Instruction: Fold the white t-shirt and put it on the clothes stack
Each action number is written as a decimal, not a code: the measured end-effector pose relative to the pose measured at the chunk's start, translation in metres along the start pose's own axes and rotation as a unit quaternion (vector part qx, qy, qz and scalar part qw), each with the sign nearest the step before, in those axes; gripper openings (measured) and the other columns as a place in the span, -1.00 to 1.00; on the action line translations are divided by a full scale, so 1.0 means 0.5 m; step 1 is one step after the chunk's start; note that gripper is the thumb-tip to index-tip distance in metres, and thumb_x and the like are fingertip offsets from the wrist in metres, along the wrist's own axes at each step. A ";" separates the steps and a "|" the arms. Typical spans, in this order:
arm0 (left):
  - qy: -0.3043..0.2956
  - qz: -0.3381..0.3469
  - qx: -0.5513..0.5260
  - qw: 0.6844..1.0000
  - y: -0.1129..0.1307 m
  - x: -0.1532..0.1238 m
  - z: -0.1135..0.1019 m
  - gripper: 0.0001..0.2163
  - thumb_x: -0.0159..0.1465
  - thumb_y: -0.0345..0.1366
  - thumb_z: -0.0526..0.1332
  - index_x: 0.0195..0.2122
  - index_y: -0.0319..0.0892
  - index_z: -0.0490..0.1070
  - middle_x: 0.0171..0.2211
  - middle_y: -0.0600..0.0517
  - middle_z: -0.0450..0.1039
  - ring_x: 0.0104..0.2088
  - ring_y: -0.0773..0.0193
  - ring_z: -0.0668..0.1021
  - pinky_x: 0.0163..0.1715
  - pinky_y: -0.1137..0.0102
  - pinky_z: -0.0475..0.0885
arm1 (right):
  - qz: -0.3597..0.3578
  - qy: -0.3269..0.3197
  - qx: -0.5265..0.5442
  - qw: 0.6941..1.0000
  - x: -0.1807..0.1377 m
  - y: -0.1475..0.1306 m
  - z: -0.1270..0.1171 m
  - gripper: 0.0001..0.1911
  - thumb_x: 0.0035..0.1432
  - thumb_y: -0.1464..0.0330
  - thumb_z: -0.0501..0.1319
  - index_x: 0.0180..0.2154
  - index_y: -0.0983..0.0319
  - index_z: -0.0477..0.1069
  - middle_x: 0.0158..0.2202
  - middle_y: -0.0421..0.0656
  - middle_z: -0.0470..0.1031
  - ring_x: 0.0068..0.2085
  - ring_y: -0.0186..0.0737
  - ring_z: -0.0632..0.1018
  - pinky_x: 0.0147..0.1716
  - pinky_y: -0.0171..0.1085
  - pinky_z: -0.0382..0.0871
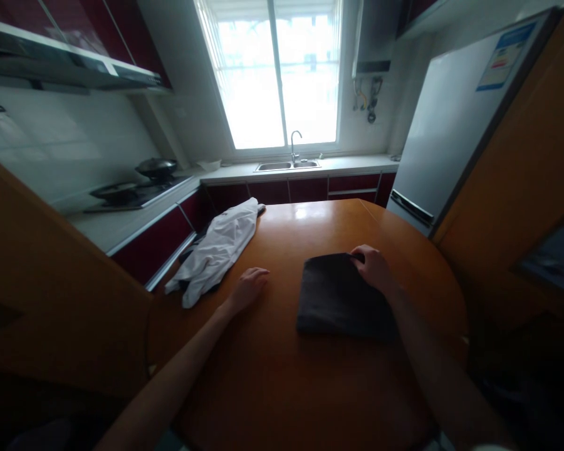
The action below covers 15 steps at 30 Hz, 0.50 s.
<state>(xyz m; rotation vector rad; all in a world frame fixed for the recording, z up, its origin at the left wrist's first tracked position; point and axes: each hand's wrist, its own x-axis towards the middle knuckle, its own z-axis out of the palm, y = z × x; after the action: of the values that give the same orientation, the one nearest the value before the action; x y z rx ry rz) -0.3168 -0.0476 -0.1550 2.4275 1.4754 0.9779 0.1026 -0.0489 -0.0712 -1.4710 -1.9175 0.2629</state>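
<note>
A dark, folded garment (341, 297) lies flat on the round-ended wooden table (305, 232), right of the middle. My right hand (370, 266) grips its far edge near the far right corner, thumb and fingers closed on the cloth. Left of the garment, apart from it, my left hand (250, 287) rests low over the tabletop with its fingers stretched out and nothing in them. A crumpled white garment (223, 244) lies along the table's left edge beyond my left hand, with dark cloth showing from under it.
Behind the table a counter holds a sink (275, 166) with a tap (293, 144) below the window. On the left, a covered wok (156, 167) and another pan (115, 190) sit on the hob. A tall refrigerator (446, 119) stands on the right.
</note>
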 end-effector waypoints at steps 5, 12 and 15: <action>-0.065 0.066 -0.038 0.995 0.094 0.049 0.028 -0.40 0.33 -0.20 0.29 0.37 -0.02 0.18 0.27 -0.12 0.31 0.27 0.03 0.36 0.28 0.06 0.29 | -0.123 -0.147 0.142 0.971 -0.102 -0.136 -0.033 -0.86 0.27 0.40 0.21 -0.17 0.15 0.53 -0.23 -0.17 0.61 -0.21 -0.18 0.58 -0.18 -0.28 0.36; -0.171 0.189 -0.081 0.964 0.211 0.115 0.061 -0.49 0.35 -0.36 0.23 0.31 0.11 0.31 0.36 -0.09 0.13 0.35 0.00 0.21 0.34 0.04 0.17 | -0.213 -0.275 0.182 0.920 -0.235 -0.207 -0.100 -0.81 0.32 0.44 0.14 -0.17 0.12 0.52 -0.22 -0.14 0.58 -0.20 -0.20 0.56 -0.19 -0.29 0.36; -0.231 0.227 -0.142 0.935 0.257 0.147 0.062 -0.39 0.28 -0.45 0.22 0.35 0.08 0.26 0.29 -0.08 0.22 0.30 0.06 0.27 0.32 0.14 0.19 | -0.198 -0.279 0.194 0.919 -0.246 -0.206 -0.124 -0.83 0.30 0.47 0.17 -0.18 0.11 0.49 -0.21 -0.16 0.57 -0.20 -0.20 0.55 -0.17 -0.28 0.38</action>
<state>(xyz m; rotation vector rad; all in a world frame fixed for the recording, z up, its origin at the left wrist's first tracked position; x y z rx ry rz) -0.1797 -0.0454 -0.0904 2.5761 0.5902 0.5614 0.0765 -0.2106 -0.0187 -0.7643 -2.3758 0.8915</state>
